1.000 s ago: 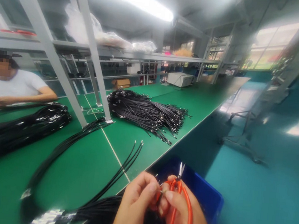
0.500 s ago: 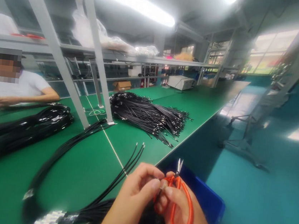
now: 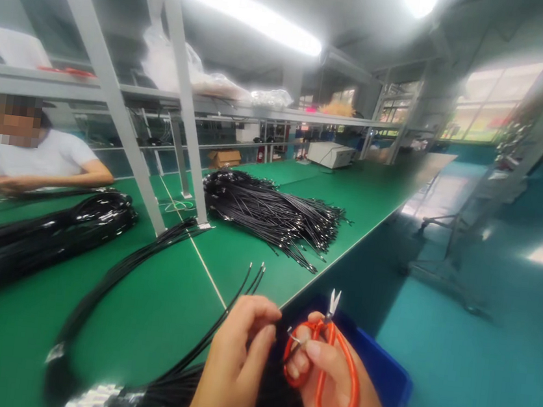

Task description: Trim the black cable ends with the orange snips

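Green table (image 3: 156,308); orange-handled scissors (image 3: 355,396), silver blades (image 3: 333,303) parted, grasped by right hand (image 3: 338,371); left hand (image 3: 238,350) empty.

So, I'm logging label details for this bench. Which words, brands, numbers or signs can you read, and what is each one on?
None can be read.
White box on the far bench: too small and blurred to tell if it is marked.
Cardboard box: the same.
Scissors in the right hand: no lettering shows.
Blue bin: no label on the visible part.
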Motion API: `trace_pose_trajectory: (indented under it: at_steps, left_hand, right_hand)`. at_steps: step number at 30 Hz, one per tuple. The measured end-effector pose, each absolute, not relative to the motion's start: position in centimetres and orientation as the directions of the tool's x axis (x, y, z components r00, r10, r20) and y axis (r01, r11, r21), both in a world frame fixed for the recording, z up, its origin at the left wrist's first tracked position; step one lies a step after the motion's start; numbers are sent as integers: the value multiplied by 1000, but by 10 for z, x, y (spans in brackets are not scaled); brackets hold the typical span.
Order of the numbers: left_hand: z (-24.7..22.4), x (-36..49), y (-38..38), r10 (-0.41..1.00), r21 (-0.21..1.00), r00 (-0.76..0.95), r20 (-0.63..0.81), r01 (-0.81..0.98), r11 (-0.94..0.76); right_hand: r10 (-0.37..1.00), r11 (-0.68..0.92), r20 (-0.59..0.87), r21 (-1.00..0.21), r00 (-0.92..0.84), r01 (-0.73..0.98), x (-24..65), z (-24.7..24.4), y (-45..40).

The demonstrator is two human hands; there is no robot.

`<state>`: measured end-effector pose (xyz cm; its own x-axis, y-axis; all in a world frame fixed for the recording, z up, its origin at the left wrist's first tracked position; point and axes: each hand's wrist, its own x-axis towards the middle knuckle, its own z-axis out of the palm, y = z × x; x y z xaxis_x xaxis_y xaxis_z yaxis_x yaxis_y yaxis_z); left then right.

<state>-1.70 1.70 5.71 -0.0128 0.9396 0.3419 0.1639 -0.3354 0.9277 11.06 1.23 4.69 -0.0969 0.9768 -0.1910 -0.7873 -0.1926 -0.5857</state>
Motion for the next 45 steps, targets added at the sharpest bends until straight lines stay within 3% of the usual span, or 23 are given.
trace_pose_trajectory:
  at_steps: [3, 7, 10, 13, 15, 20, 27, 32, 35, 38, 42, 45]
  left_hand:
    - [59, -20, 12, 852, 737, 37, 522, 484, -472]
    - [55, -24, 10, 818, 663, -9, 576, 590, -461]
    - [53, -25, 10, 875, 768, -3, 484, 480, -423]
    - [49, -19, 9, 949, 931, 71, 308, 185, -316]
    - [44, -14, 8, 969, 968, 48, 240, 58, -243]
    - [32, -10, 8, 978, 976, -54, 202, 92, -196]
    - [37, -7, 6, 978, 983, -121, 171, 93, -161]
    - [48, -5, 5, 986, 995, -133, 102, 17, -101]
    - [48, -7, 7, 987, 995, -124, 101, 10, -101]
    - [39, -8, 8, 982, 989, -126, 142, 59, -136]
    - [27, -8, 8, 974, 971, -110, 200, 154, -182]
    - [28, -7, 5, 961, 946, -84, 265, 216, -242]
  right_hand:
    - [977, -189, -194, -579, -92, -793, 108, 48, 13]
    - [972, -205, -217, -591, -91, -780, 105, 54, 13]
    - [971, -201, -226, -611, -75, -766, 103, 58, 13]
    - [985, -148, -160, -630, -59, -763, 101, 55, 15]
    - [987, -138, -154, -643, -50, -753, 100, 52, 16]
    - [975, -116, -218, -683, 50, -721, 98, 57, 15]
    - [976, -61, -180, -760, 120, -647, 93, 66, 13]
    - [958, 130, -3, -888, 288, -442, 92, 58, 12]
    - [902, 238, 135, -948, 410, -212, 95, 54, 10]
    - [864, 309, 281, -951, 418, 1, 97, 49, 9]
    - [796, 444, 489, -873, 356, 203, 100, 41, 14]
    - [637, 624, 740, -660, 216, 419, 104, 41, 19]
